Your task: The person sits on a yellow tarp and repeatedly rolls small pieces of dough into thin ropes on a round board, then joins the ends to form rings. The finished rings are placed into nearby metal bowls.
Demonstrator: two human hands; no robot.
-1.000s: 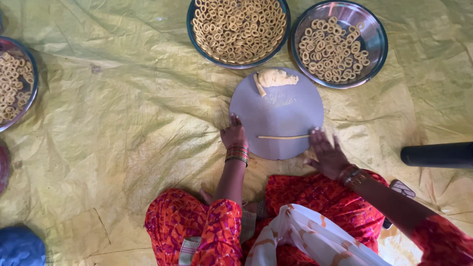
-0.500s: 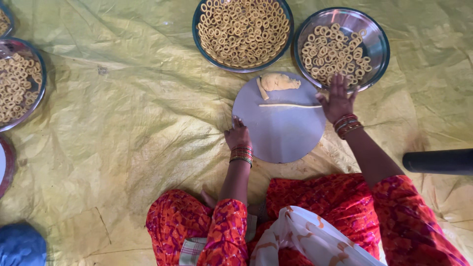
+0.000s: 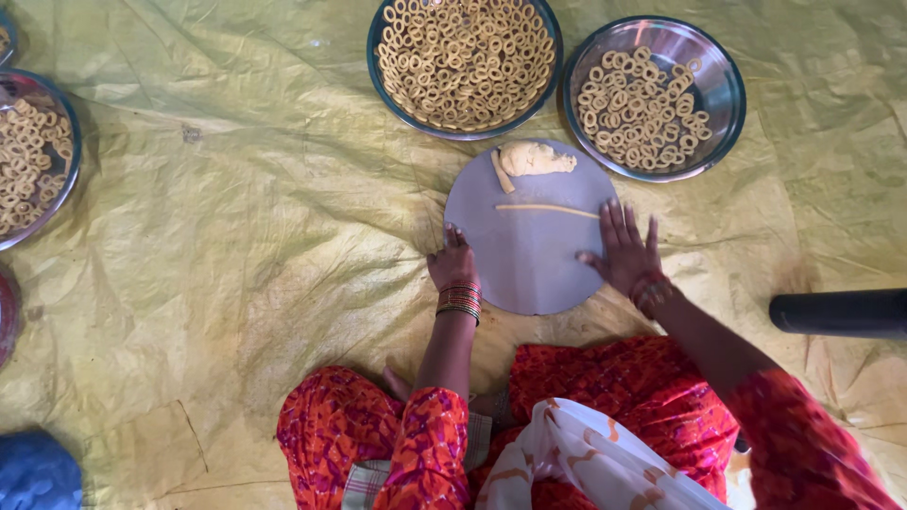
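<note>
A round grey board (image 3: 529, 255) lies on the yellow sheet in front of me. On its far part rests a lump of pale dough (image 3: 534, 159) with a short dough piece beside it. A thin rolled dough strand (image 3: 546, 209) stretches across the board. My right hand (image 3: 625, 249) lies flat, fingers spread, on the board's right side, its fingertips at the strand's right end. My left hand (image 3: 453, 264) rests on the board's left edge, fingers curled, with bangles at the wrist. Neither hand holds anything.
Two metal bowls of dough rings stand beyond the board: a full one (image 3: 463, 61) and a partly filled one (image 3: 652, 99). Another bowl of rings (image 3: 33, 156) sits at the far left. A black cylinder (image 3: 836, 314) lies at the right. The yellow sheet (image 3: 236, 283) covers the floor.
My right hand has drawn back from the board's far edge toward me and to the right. The strand now lies uncovered ahead of its fingers. My left hand stays on the board's left edge.
</note>
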